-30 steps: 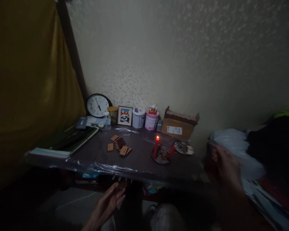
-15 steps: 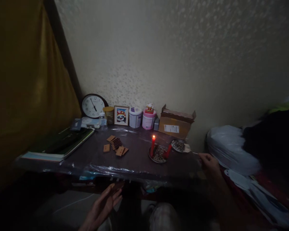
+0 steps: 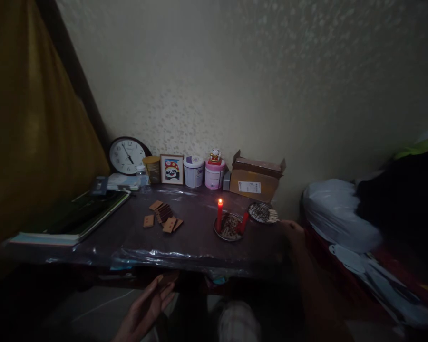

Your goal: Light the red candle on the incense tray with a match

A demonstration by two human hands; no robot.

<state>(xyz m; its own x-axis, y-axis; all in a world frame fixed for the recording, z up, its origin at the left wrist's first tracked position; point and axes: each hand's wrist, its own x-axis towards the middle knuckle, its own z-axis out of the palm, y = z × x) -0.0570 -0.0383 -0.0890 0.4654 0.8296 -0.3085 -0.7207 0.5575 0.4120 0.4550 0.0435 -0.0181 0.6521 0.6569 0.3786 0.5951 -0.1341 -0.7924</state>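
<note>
My left hand (image 3: 148, 304), palm up below the table's front edge, has its thumb and fingers around a small flat dark brown piece (image 3: 170, 276), dim in the shadow. My right hand (image 3: 293, 229) is at the right end of the table with its fingers pinched at the edge of a small round plate (image 3: 259, 212). Thin pale sticks with dark heads, like matchsticks (image 3: 273, 216), lie on that plate. Whether a stick is in the pinch now is too dim to see. A lit red candle (image 3: 219, 216) stands upright in a metal dish (image 3: 228, 239), with a tilted unlit red candle (image 3: 244, 223).
Flat brown pieces (image 3: 169, 224) lie mid-table. A clock (image 3: 127, 156), jar (image 3: 151, 169), framed panda picture (image 3: 171, 169), two tubs (image 3: 193, 172), a figurine (image 3: 214, 156) and an open cardboard box (image 3: 255, 178) line the wall. Books (image 3: 82, 213) lie left; plastic bags (image 3: 337, 213) right.
The view has shifted, moving the table things slightly left. My right hand has come closer to the plate; the thin stick seen in its pinch earlier no longer shows clearly. My left hand keeps its hold.
</note>
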